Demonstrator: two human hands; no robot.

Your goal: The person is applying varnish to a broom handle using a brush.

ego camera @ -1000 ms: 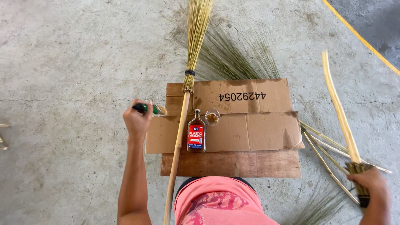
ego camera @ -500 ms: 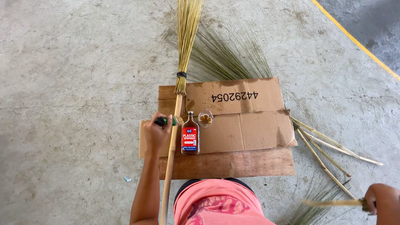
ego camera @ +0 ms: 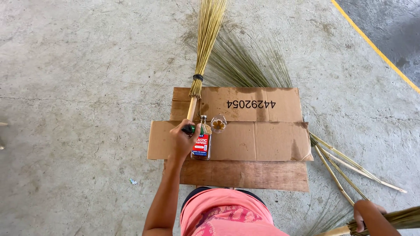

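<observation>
My left hand (ego camera: 183,140) is closed on a small dark green-handled tool (ego camera: 189,129), over the pale stick of a broom (ego camera: 193,101) and touching a small brown glass bottle (ego camera: 201,144) with a red and blue label. The broom lies along the cardboard (ego camera: 258,140), its tan bristles (ego camera: 209,39) pointing away from me. A small clear cup (ego camera: 218,124) stands just right of the bottle's neck. At the bottom right my right hand (ego camera: 366,216) grips the bound end of a second broom bundle (ego camera: 400,218), held low beside me.
Flattened cardboard sheets rest on a wooden board (ego camera: 245,175) on the concrete floor. Loose green fronds (ego camera: 247,61) fan out behind the cardboard. Several thin sticks (ego camera: 345,164) lie to the right. A yellow painted line (ego camera: 372,43) crosses the far right.
My left hand moved right with its tool, from beside the broom stick to the bottle. My right hand swung its long bundle down from upright to low at the bottom right.
</observation>
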